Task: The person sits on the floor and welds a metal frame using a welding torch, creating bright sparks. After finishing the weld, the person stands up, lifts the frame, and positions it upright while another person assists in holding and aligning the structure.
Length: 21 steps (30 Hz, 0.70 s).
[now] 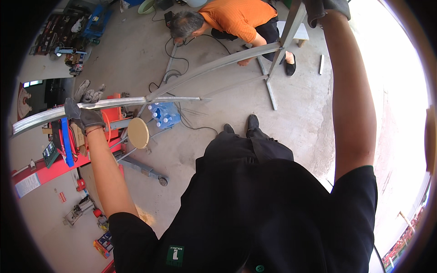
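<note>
Metal frame (246,54) takes up the upper half of the shot, with pale silvery bars joined at angles and running from the left edge across to the top right. Left hand (85,117), in a dark grey glove, is over at the left side with its fingers clamped on the long bar (123,103) that ends near the middle. Right hand (331,9) is way up at the top right, gloved the same, right beside the upright post (291,29); the top edge cuts it off, so I can't tell if those fingers are closed on anything. Upper middle there's a co-worker in an orange shirt (232,18) crouched low, head down, one arm reaching under the slanted bar. Just below the left-hand bar you've got a round cream stool (138,133) and a pack of blue-tinted water bottles (163,114), with some crumpled grey gloves (88,93) just above it. Black cable (200,128) snakes over the concrete floor (300,113), and a short metal strip (322,64) lies on its own at upper right.
</note>
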Available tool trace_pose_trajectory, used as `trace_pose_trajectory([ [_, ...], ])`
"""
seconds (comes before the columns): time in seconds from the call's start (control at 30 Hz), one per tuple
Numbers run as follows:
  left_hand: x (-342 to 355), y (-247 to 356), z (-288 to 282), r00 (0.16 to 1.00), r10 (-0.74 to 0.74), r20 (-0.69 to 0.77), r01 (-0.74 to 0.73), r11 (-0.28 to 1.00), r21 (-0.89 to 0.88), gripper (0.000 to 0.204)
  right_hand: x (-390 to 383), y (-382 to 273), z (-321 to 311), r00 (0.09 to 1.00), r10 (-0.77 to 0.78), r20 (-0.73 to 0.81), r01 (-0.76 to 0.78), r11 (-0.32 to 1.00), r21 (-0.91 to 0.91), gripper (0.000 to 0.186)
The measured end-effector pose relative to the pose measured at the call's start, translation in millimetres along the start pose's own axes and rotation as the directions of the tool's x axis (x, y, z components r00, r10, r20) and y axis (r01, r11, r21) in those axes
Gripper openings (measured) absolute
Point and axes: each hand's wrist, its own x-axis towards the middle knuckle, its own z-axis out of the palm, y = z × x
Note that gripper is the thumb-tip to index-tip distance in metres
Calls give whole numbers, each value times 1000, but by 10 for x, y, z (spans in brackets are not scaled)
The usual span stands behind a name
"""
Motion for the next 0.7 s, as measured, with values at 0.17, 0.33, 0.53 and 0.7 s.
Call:
trace_pose_trajectory([
  [0.17, -120, -48, 218, 997, 62, 43, -63, 998, 14, 44, -88, -234, -1, 883, 465, -66, -428, 854, 296, 23],
  [0.33, -206, -211, 411, 986, 130, 102, -134, 991, 32, 43, -103, 565, -545, 864, -489, 122, 475, 709, -522, 24],
  [0.53, -285, -105, 443, 960, 203, 195, -223, 971, 85, 42, -39, 598, -559, 870, -458, 181, 464, 636, -617, 12],
  [0.7, -186, -94, 416, 935, 173, 309, -198, 979, 53, 41, 14, 687, -486, 966, -248, 73, 256, 882, -396, 12],
])
